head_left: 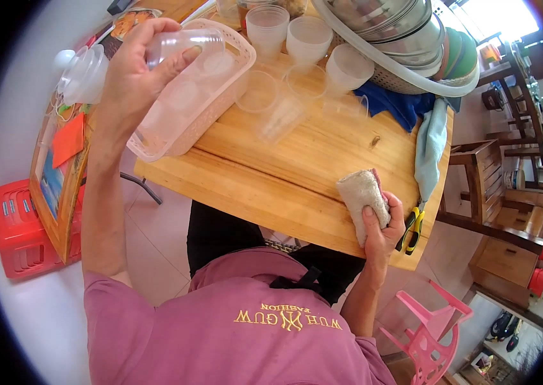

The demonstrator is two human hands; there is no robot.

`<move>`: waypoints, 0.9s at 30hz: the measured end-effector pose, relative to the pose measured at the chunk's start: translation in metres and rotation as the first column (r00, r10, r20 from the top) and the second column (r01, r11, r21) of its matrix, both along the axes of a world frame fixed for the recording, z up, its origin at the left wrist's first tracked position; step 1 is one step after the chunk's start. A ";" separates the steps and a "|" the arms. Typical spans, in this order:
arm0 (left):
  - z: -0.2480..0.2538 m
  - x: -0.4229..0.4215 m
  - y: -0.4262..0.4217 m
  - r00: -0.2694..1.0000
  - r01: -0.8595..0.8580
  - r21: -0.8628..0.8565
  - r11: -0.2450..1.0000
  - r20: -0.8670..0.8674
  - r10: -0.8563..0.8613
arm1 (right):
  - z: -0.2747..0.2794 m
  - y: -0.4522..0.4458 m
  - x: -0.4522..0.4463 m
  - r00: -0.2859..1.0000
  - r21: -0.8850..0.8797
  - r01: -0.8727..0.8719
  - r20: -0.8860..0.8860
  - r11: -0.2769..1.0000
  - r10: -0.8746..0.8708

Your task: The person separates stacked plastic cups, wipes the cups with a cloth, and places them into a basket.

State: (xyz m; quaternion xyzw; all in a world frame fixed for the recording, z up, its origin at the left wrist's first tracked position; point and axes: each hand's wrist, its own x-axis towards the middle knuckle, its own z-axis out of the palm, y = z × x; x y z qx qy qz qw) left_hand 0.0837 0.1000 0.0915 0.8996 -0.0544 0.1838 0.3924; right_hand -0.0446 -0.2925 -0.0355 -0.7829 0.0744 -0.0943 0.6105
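My left hand (132, 80) is closed around a clear plastic cup (185, 46), tipped on its side above a pink plastic basket (175, 146). More clear round cups or lids (217, 63) lie inside the basket, partly covered by the hand. A folded beige cloth (360, 192) is gripped in my right hand (384, 224) near the table's front right edge. Between the hands, several clear cups lie or stand on the wooden table (271, 186), one of them a tilted cup (281, 119). Stacks of frosted cups (310, 40) stand farther back.
A large basket of metal bowls (400, 70) fills the back right. Beside it are a blue cloth (390, 106), a light blue cloth (430, 147) and yellow-black pliers (414, 230) at the right edge. A red crate (12, 237) and pink chair (432, 327) flank the table.
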 end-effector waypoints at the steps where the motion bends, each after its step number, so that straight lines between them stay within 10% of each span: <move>1: -0.002 0.007 0.001 1.000 0.001 0.001 1.000 0.001 -0.001 | -0.001 0.000 0.000 1.000 0.001 0.001 0.001 1.000 -0.001; 12: -0.014 0.039 0.006 0.997 0.076 0.285 0.955 -0.033 -0.069 | -0.001 0.001 0.000 1.000 -0.023 -0.013 0.015 1.000 0.013; 21: 0.002 0.008 -0.011 0.992 0.014 -0.045 0.999 0.130 -0.008 | -0.001 0.002 0.002 1.000 -0.014 -0.005 0.015 1.000 0.006; 27: 0.005 -0.049 -0.068 0.940 0.193 0.105 0.976 0.265 -0.214 | -0.001 0.002 0.002 1.000 -0.061 -0.006 0.011 0.998 0.007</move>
